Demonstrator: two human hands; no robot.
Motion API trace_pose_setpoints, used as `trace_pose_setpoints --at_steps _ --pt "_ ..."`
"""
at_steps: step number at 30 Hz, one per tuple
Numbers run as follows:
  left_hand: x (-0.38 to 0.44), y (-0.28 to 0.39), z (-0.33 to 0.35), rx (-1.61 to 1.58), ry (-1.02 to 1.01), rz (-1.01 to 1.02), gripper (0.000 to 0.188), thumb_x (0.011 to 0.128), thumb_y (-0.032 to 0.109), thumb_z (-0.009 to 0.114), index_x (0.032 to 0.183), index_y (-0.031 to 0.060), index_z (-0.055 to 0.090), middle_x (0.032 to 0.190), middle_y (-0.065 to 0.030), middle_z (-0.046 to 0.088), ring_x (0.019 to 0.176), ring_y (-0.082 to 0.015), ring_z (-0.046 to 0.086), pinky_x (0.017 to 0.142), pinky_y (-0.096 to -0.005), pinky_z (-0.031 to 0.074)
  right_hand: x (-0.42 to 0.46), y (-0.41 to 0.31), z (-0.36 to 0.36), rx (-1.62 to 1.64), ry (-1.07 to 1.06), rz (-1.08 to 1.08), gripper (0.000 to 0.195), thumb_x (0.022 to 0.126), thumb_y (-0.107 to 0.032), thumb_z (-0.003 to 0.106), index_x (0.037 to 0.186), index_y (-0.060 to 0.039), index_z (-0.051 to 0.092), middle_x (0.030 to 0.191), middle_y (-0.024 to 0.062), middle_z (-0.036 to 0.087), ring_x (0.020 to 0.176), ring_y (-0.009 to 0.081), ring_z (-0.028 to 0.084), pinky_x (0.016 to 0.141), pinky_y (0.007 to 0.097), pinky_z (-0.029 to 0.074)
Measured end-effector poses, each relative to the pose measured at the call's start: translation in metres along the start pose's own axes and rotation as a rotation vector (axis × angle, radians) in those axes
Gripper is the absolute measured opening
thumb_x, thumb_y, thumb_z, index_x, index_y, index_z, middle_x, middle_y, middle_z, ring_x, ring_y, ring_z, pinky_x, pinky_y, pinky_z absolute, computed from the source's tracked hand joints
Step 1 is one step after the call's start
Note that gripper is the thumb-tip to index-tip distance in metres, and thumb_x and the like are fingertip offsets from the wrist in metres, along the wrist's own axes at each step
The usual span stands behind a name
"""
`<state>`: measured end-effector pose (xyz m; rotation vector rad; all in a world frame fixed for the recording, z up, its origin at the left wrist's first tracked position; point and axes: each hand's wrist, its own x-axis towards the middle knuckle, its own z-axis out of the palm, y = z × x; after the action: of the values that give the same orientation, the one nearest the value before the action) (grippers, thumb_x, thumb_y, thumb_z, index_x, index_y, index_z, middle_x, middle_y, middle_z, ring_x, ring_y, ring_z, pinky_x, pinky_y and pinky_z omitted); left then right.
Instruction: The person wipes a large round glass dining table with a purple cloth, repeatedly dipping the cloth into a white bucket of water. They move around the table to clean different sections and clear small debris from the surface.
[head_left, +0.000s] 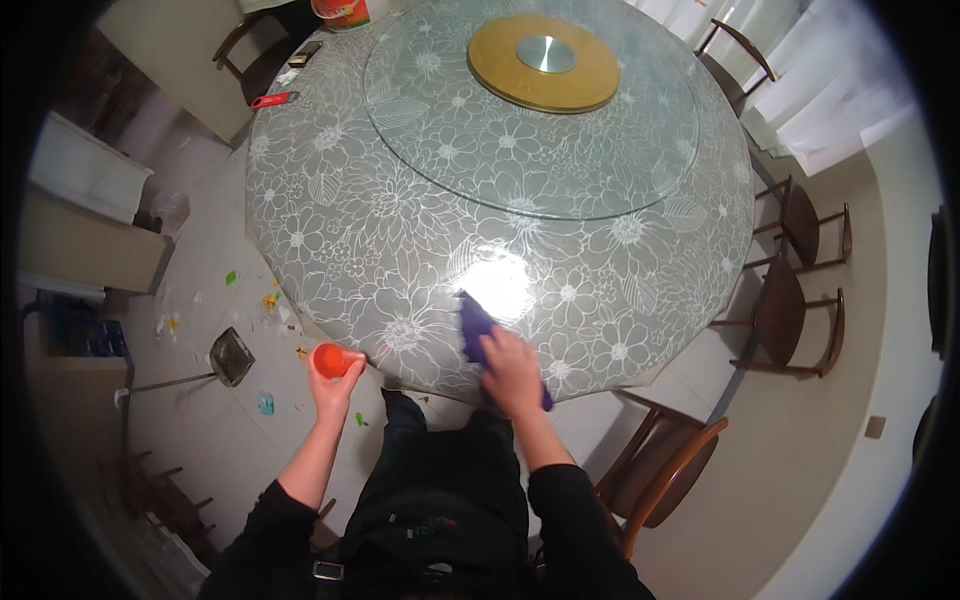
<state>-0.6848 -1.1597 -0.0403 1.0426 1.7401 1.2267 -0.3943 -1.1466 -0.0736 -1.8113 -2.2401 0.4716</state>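
A round table (337, 247) with a grey floral cover lies before me. My left hand (332, 382) holds an orange cup (331, 361) upright beside the table's near left edge. My right hand (514, 371) is on a dark purple cloth (475, 324), which lies against the cover at the near edge; part of the cloth is hidden under the hand. A bright light reflection shows just beyond the cloth. Farther back, a glass turntable (525, 172) carries a yellow disc (491, 79) with a metal centre.
A red-handled tool (274, 99), a small dark box (306, 55) and a red bucket (343, 15) stand or lie at the far left. Wooden chairs (664, 465) surround the table's right side. A dustpan (232, 357) and scattered scraps (266, 403) are on the floor at left.
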Motion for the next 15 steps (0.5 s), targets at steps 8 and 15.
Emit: trace_pose_setpoints --at_steps 8,15 --pt "0.065 -0.034 0.107 0.059 0.155 0.246 0.059 0.061 0.015 0.079 0.11 0.0046 0.048 0.103 -0.0129 0.051 0.094 -0.0261 0.053 0.083 -0.0342 0.043 -0.047 0.142 -0.03 -0.085 0.331 0.268 0.055 0.072 -0.017 0.055 0.126 -0.0071 0.046 0.131 0.0195 0.042 0.116 0.0373 0.042 0.094 0.0465 0.032" --pt "0.069 -0.038 0.102 0.134 0.023 0.164 0.08 0.059 0.022 0.08 0.125 0.0089 0.037 0.121 -0.0162 0.043 0.111 -0.0331 0.044 0.093 -0.039 0.04 -0.087 0.088 0.016 -0.147 0.413 0.442 0.05 0.077 -0.017 0.053 0.127 -0.0113 0.048 0.126 0.0226 0.042 0.11 0.0401 0.042 0.094 0.047 0.032"
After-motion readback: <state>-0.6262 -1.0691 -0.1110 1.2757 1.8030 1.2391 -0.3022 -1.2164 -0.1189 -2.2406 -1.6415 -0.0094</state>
